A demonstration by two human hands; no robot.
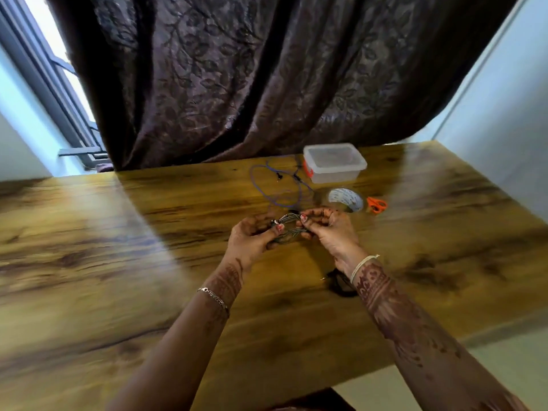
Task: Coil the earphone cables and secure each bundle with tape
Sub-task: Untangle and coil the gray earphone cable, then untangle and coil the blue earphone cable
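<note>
grey coil pinched between left hand and right hand.
loops may spring loose: tape lies beyond reach, both hands' fingers clamped on it.

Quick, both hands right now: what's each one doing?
Left hand: closed, grip pinching one end of the grey cable coil.
Right hand: closed, grip pinching the coil's other end.

Daylight from window, table glare, edge distortion.
</note>
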